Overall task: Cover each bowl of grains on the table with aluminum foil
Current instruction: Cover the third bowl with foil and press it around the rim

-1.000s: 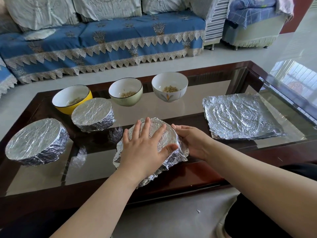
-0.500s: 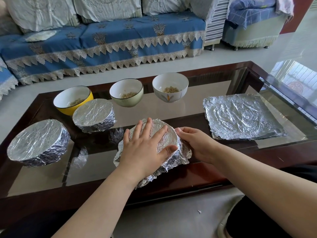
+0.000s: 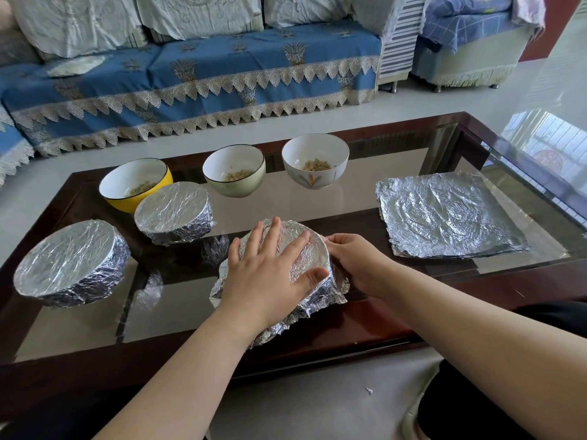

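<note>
Shiny foil covers the bowl point(image 3: 313, 249) at the near edge of the glass table point(image 3: 317, 211), right in front of the person. The left hand point(image 3: 266, 274) lies flat on top of this bowl with its fingers spread out straight, pressing the foil down. It is not curled round anything. The right hand point(image 3: 352, 265) is at the bowl's right side, with its fingers bent round the foil at the rim. The foil's loose edges stick out crinkly around the bottom.

Two more bowls are already wrapped in foil. The big wrapped bowl point(image 3: 70, 262) sits at the left end of the table. The small wrapped bowl point(image 3: 174, 211) sits just beside a yellow bowl point(image 3: 133, 185).

Three bowls have no cover yet. They stand in a row at the far side: the yellow bowl, a green bowl point(image 3: 235, 173) and a white bowl point(image 3: 314, 166). Each has a few grains inside.

A flat pile of foil sheets point(image 3: 444, 214) lies on the right side of the table, well apart from the bowls. A blue sofa point(image 3: 190, 81) stands behind the table.
</note>
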